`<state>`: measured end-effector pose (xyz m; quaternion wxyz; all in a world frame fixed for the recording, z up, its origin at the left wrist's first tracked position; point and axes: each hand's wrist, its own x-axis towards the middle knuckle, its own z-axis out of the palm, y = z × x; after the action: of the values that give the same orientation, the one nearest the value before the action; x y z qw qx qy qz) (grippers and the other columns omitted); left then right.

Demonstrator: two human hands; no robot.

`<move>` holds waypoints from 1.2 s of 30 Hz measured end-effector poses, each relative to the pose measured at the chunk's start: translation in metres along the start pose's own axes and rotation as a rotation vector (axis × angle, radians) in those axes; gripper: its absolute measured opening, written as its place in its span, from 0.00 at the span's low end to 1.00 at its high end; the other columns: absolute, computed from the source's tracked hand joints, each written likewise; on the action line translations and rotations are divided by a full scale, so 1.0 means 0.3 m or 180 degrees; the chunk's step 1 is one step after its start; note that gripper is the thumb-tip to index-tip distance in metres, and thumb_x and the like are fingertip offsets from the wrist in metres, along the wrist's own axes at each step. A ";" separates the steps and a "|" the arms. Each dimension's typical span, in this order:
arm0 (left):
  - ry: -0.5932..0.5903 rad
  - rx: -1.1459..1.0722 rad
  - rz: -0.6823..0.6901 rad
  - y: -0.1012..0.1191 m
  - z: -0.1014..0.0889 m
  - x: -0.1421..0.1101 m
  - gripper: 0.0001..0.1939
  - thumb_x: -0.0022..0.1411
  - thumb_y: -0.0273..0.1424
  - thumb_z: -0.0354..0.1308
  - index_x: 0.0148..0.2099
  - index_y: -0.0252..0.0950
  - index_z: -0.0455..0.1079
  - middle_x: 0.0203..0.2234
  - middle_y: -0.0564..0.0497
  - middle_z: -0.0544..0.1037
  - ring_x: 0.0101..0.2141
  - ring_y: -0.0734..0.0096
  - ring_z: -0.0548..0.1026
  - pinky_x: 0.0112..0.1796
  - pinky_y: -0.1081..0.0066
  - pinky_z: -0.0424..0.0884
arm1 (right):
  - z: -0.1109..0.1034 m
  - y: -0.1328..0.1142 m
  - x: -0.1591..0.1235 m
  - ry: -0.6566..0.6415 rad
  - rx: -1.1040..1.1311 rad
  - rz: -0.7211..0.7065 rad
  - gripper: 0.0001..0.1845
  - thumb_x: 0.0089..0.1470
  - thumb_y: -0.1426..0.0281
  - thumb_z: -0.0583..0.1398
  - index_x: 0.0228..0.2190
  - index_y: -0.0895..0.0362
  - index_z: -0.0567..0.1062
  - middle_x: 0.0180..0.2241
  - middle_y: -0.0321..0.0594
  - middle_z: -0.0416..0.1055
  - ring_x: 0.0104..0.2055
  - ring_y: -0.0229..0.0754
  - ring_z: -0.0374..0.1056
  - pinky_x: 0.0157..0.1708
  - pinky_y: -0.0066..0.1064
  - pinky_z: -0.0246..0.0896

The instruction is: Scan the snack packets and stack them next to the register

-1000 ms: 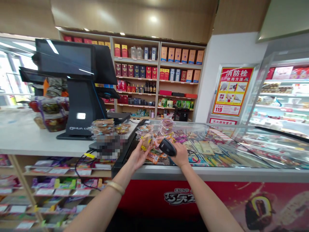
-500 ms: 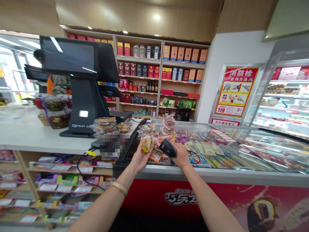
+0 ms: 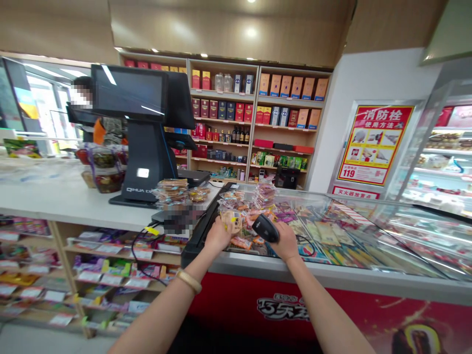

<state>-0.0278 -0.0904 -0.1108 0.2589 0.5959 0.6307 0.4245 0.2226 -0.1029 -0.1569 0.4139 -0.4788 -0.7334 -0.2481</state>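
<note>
My left hand (image 3: 218,235) is closed around a small clear snack packet (image 3: 231,220) and holds it up over the glass lid of a chest freezer (image 3: 332,231). My right hand (image 3: 285,241) grips a black barcode scanner (image 3: 265,227), its head pointing left at the packet from a few centimetres away. A heap of more snack packets (image 3: 254,201) lies on the glass just behind both hands. A bracelet sits on my left wrist.
A black till with a screen (image 3: 142,123) stands on the white counter (image 3: 55,201) to the left, with stacked snack packs (image 3: 173,189) beside it. A person stands behind the till. Shelves of boxes (image 3: 258,118) line the back wall. An open chiller (image 3: 438,147) is on the right.
The view has shifted left and closer. My left hand has turned the packet, which now shows its flat face towards the scanner. The scanner stays close beside it.
</note>
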 end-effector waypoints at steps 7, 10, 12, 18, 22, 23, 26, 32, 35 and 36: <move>0.0332 0.1220 0.0695 -0.059 -0.039 -0.042 0.19 0.61 0.34 0.52 0.53 0.35 0.71 0.57 0.37 0.66 0.57 0.48 0.63 0.55 0.53 0.59 | -0.003 -0.001 -0.005 0.0035 0.0043 0.0009 0.17 0.47 0.66 0.61 0.40 0.58 0.74 0.31 0.42 0.69 0.35 0.46 0.64 0.37 0.33 0.56; 0.0705 0.1308 0.0983 -0.078 -0.084 -0.006 0.21 0.61 0.32 0.52 0.56 0.37 0.69 0.54 0.39 0.68 0.55 0.51 0.65 0.53 0.56 0.62 | -0.003 0.000 -0.008 0.0044 0.0069 0.0019 0.16 0.48 0.67 0.60 0.40 0.58 0.74 0.32 0.42 0.69 0.36 0.46 0.64 0.38 0.34 0.57; 0.1224 0.1259 0.1240 -0.077 -0.143 0.035 0.22 0.60 0.31 0.53 0.56 0.37 0.69 0.52 0.39 0.69 0.53 0.52 0.67 0.52 0.57 0.64 | -0.004 0.000 -0.008 0.0046 0.0074 0.0025 0.14 0.48 0.67 0.60 0.39 0.58 0.74 0.32 0.42 0.69 0.36 0.46 0.64 0.38 0.34 0.57; 0.2749 0.1136 0.1178 -0.017 -0.423 0.204 0.27 0.57 0.36 0.58 0.58 0.34 0.67 0.55 0.35 0.65 0.55 0.46 0.63 0.54 0.51 0.61 | 0.000 0.001 -0.009 0.0011 0.0038 0.0038 0.15 0.48 0.66 0.60 0.39 0.58 0.74 0.32 0.43 0.69 0.36 0.46 0.64 0.37 0.34 0.56; 0.2167 0.1962 0.1166 -0.001 -0.572 0.312 0.29 0.57 0.37 0.58 0.60 0.33 0.66 0.60 0.34 0.62 0.59 0.42 0.59 0.57 0.50 0.58 | 0.002 0.002 -0.008 -0.0033 0.0014 0.0035 0.16 0.46 0.67 0.61 0.39 0.58 0.74 0.32 0.42 0.69 0.36 0.46 0.63 0.37 0.34 0.56; 0.1913 0.2204 0.1133 -0.004 -0.597 0.337 0.30 0.57 0.39 0.59 0.60 0.32 0.66 0.61 0.34 0.62 0.60 0.41 0.58 0.57 0.49 0.57 | 0.001 0.002 -0.007 -0.0042 0.0008 0.0038 0.16 0.46 0.67 0.60 0.39 0.58 0.74 0.32 0.42 0.69 0.36 0.46 0.63 0.37 0.33 0.56; 0.1099 0.2602 0.0944 -0.019 -0.645 0.401 0.32 0.56 0.42 0.58 0.61 0.33 0.66 0.60 0.34 0.65 0.58 0.40 0.64 0.55 0.50 0.63 | -0.001 -0.001 -0.006 -0.0060 -0.0010 0.0057 0.15 0.46 0.69 0.60 0.39 0.58 0.74 0.32 0.42 0.69 0.36 0.46 0.63 0.37 0.33 0.55; 0.0728 0.2655 0.1085 -0.047 -0.667 0.429 0.22 0.60 0.33 0.51 0.55 0.37 0.74 0.53 0.40 0.75 0.48 0.52 0.75 0.48 0.62 0.69 | -0.003 -0.007 -0.007 -0.0078 -0.0006 0.0087 0.14 0.47 0.69 0.59 0.39 0.57 0.75 0.32 0.42 0.69 0.36 0.45 0.63 0.37 0.33 0.56; 0.0838 0.2646 0.1328 -0.051 -0.659 0.400 0.21 0.58 0.30 0.51 0.51 0.36 0.76 0.54 0.42 0.75 0.49 0.54 0.75 0.51 0.64 0.68 | -0.005 -0.009 -0.005 -0.0080 -0.0002 0.0081 0.14 0.47 0.69 0.59 0.39 0.58 0.74 0.32 0.42 0.69 0.35 0.45 0.64 0.37 0.33 0.56; 0.0872 0.2629 0.1419 -0.050 -0.656 0.390 0.21 0.57 0.29 0.50 0.50 0.36 0.76 0.53 0.43 0.75 0.49 0.54 0.75 0.52 0.63 0.67 | -0.005 -0.009 -0.003 -0.0080 -0.0002 0.0073 0.14 0.47 0.69 0.60 0.39 0.58 0.74 0.31 0.42 0.69 0.35 0.45 0.64 0.36 0.33 0.56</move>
<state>-0.2178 -0.0203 -0.0029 -0.1818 0.7080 0.6316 0.2584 0.2208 -0.1058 -0.1568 0.4073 -0.4904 -0.7329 -0.2376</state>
